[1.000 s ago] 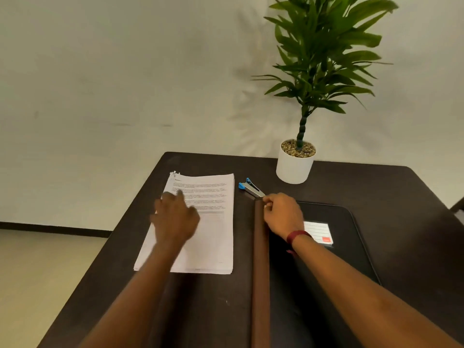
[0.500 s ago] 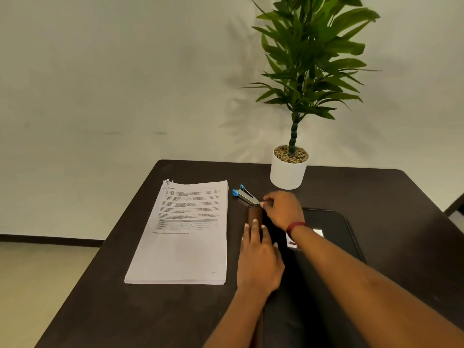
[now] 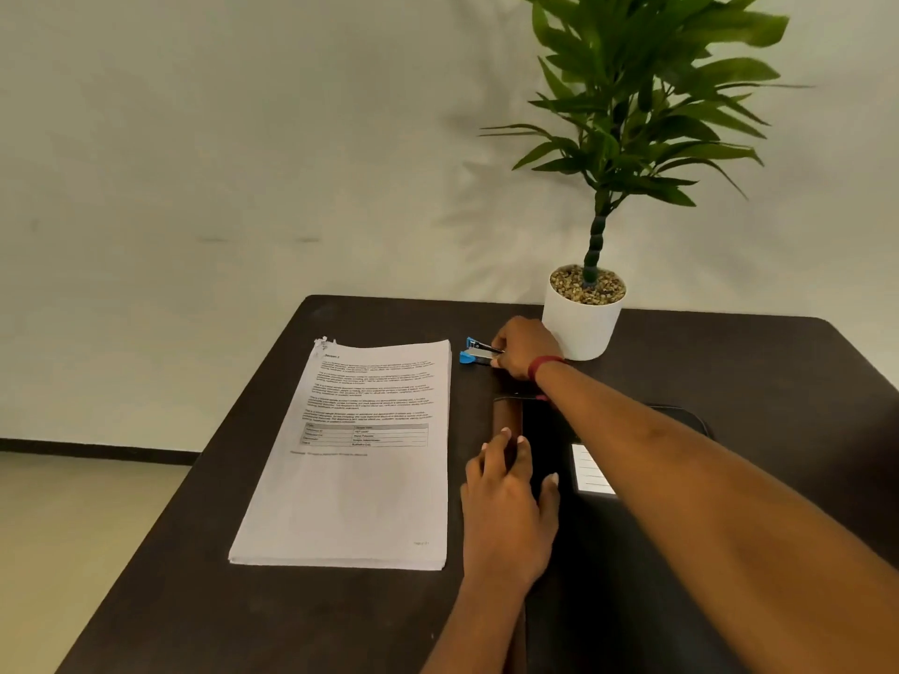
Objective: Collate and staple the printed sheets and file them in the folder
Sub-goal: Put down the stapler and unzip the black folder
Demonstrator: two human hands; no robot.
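Two hands on the dark table (image 3: 160,576), and nearest us is the left hand (image 3: 508,513): fingers straight and slightly spread, lying flat on the brown spine (image 3: 507,416) of the closed folder (image 3: 547,430), gripping nothing. Right of that hand, the folder's dark cover shows a white label (image 3: 591,471), partly hidden by the right forearm crossing above it. Left of the spine, just beside it, sits the stack of printed sheets (image 3: 355,454), squared up, text page on top. Farther out, the right hand (image 3: 528,350), red band (image 3: 545,366) at the wrist, has its fingers curled round the back end of the blue stapler (image 3: 473,353), just beyond the folder's far edge. Right behind it stands a white pot (image 3: 581,328) with a leafy green plant (image 3: 627,104).
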